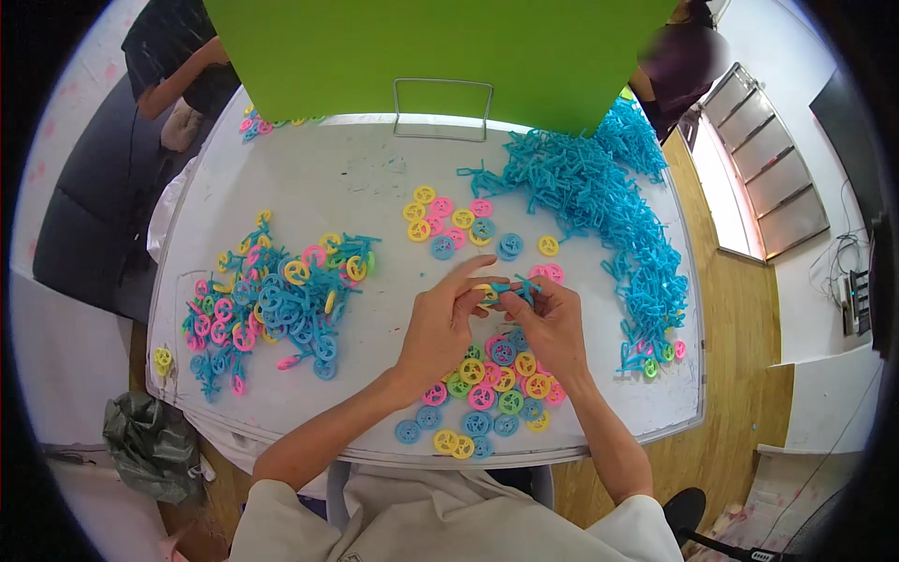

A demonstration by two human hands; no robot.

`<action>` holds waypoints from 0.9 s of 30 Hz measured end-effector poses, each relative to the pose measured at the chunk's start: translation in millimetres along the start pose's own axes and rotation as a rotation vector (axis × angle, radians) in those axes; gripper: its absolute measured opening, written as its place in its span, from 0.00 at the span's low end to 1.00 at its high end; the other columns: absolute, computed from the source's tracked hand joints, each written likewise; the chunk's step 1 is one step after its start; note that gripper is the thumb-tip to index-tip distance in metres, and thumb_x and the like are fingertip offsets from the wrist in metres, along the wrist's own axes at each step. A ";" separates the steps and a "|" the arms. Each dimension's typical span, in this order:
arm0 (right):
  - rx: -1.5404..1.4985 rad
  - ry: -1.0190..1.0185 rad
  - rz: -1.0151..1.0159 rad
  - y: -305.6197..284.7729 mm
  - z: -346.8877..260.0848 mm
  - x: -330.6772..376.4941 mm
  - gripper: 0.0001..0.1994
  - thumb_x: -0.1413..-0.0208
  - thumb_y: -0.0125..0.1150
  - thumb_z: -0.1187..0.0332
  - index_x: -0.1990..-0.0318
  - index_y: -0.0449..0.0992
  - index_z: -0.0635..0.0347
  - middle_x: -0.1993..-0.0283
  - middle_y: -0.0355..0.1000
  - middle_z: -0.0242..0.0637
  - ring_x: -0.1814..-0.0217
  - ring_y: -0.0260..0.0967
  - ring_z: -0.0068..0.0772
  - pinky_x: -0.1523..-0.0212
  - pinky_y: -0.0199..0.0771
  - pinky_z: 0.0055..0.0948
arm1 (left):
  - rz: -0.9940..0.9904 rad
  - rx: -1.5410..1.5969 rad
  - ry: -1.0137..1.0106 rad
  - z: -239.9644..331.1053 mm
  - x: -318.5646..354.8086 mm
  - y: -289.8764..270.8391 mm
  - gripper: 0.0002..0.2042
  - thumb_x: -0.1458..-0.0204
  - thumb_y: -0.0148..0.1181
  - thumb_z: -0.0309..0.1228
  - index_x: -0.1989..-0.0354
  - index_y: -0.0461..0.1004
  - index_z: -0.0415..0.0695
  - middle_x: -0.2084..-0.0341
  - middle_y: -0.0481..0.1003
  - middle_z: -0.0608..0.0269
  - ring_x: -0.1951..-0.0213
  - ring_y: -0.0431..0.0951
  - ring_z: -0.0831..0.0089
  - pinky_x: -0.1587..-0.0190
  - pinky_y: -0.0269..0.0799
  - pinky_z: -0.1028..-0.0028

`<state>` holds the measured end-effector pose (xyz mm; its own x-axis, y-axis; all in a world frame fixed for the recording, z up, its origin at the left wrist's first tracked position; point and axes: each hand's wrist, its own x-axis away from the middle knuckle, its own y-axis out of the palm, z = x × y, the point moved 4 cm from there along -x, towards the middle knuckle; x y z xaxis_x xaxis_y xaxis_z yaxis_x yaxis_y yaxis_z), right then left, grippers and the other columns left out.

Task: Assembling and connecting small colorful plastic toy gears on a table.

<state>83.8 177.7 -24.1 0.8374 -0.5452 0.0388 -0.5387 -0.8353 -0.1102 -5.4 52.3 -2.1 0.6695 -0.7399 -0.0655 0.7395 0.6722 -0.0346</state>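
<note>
Over the front middle of the white table, my two hands meet at the fingertips. My left hand (pixel 436 323) pinches a small yellow plastic wheel (pixel 488 294), its index finger raised. My right hand (pixel 551 328) grips a blue plastic stem piece (pixel 523 288) against that wheel; fingers partly hide where the two meet. Below and between my wrists lie loose spoked wheels (pixel 481 397) in pink, yellow, blue and green. A smaller group of wheels (pixel 434 225) sits just beyond my hands. To the left is a heap of blue stems with wheels on them (pixel 281 304).
A long heap of bare blue stems (pixel 581 183) runs down the table's right side. Across the far edge stands a green board (pixel 440 56) with a wire stand (pixel 442 138). Two other people are partly visible behind it. A dark green bag (pixel 150 445) lies beyond the table's left corner.
</note>
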 end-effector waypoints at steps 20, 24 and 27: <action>-0.497 0.263 -0.024 14.2 12.0 8.5 0.11 0.42 0.62 0.62 0.64 0.77 0.62 0.71 0.72 0.27 0.73 0.61 0.13 0.72 0.64 0.18 | 0.120 0.072 0.096 -5.2 7.0 3.0 0.08 0.38 0.41 0.20 0.60 0.69 0.32 0.56 0.75 0.50 0.57 0.77 0.70 0.57 0.80 0.72; -0.107 0.011 0.152 16.0 -5.2 16.4 0.10 0.42 0.61 0.64 0.65 0.76 0.64 0.72 0.72 0.26 0.73 0.61 0.12 0.73 0.61 0.17 | 0.094 0.141 -0.002 -2.3 3.9 1.7 0.07 0.37 0.42 0.22 0.60 0.67 0.32 0.55 0.73 0.50 0.56 0.76 0.69 0.55 0.80 0.71; -0.033 -0.061 0.201 16.6 -5.7 17.4 0.10 0.42 0.61 0.64 0.66 0.76 0.64 0.71 0.72 0.26 0.73 0.62 0.13 0.73 0.61 0.17 | 0.083 0.151 -0.010 -2.8 4.3 1.2 0.07 0.37 0.43 0.23 0.61 0.67 0.32 0.56 0.73 0.50 0.55 0.76 0.68 0.54 0.80 0.70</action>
<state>88.8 153.9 -19.6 0.7161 -0.6968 -0.0415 -0.6976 -0.7124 -0.0771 -1.8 50.1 -5.2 0.7291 -0.6824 -0.0518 0.6829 0.7205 0.1205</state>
